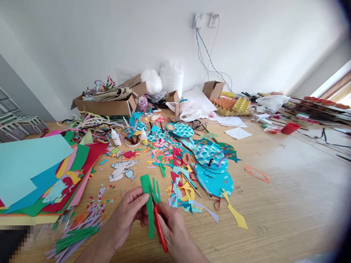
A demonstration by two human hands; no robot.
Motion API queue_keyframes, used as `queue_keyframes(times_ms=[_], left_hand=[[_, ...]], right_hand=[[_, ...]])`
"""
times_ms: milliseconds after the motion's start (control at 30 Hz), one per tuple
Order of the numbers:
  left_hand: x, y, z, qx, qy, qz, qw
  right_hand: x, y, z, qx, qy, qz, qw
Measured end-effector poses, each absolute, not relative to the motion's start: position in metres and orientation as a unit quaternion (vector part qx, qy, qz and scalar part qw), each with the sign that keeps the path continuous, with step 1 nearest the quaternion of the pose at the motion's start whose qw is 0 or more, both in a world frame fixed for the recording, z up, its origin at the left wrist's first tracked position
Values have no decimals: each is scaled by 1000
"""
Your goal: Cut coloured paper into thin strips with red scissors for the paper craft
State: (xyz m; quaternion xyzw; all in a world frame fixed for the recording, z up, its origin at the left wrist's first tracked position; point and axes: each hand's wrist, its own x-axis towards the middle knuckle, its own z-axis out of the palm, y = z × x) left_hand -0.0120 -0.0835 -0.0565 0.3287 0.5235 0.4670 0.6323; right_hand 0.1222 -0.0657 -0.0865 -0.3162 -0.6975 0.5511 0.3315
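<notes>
On a paper-strewn wooden table [287, 204] below a white wall [82, 47], I watch my left hand [128, 215] pinch one green paper strip [149, 215], my right hand [175, 230] gripping one pair of red scissors [159, 228]; two glue bottles [116, 137] stand behind.

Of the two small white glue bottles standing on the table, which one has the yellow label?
The right-hand glue bottle, beside the teal scaled cutouts; the left bottle is plain white.
</notes>
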Motion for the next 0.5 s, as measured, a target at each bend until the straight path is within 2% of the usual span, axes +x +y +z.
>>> queue_keyframes(times_ms=[300,500], left_hand=[[-19,-77,-53,344,529,496,596],[-15,-78,-54,334,531,489,606]], right_hand=[[124,-68,-95,-383,-728,480,305],[123,-67,-87,-351,-707,525,317]])
